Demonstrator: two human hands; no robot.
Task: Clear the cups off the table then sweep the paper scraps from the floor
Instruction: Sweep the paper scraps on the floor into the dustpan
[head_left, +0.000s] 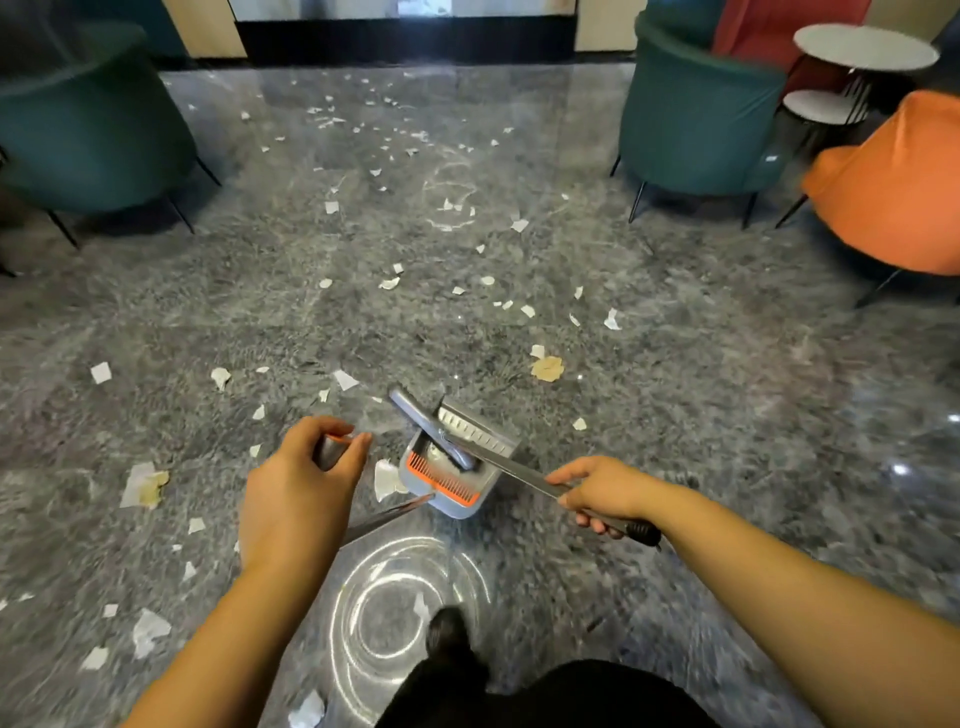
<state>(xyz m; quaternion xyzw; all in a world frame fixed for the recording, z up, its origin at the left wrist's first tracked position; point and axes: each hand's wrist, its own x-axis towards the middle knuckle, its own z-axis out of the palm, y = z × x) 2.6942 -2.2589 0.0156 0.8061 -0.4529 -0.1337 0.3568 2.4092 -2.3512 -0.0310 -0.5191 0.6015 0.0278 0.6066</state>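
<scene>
Scraps (332, 208) litter floor; hands grip dustpan handle (332, 449) and broom (519, 470).

Floor and seating, counted:
Armchairs: 2 green (696, 119), 1 orange (893, 192). Round tables (865, 47): 2. Dustpan (457, 467): 1. Paper scraps (389, 283): dozens, uncounted.

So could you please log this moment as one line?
left hand: holds dustpan handle | right hand: holds broom handle | dustpan: on floor | paper scraps: unswept
</scene>
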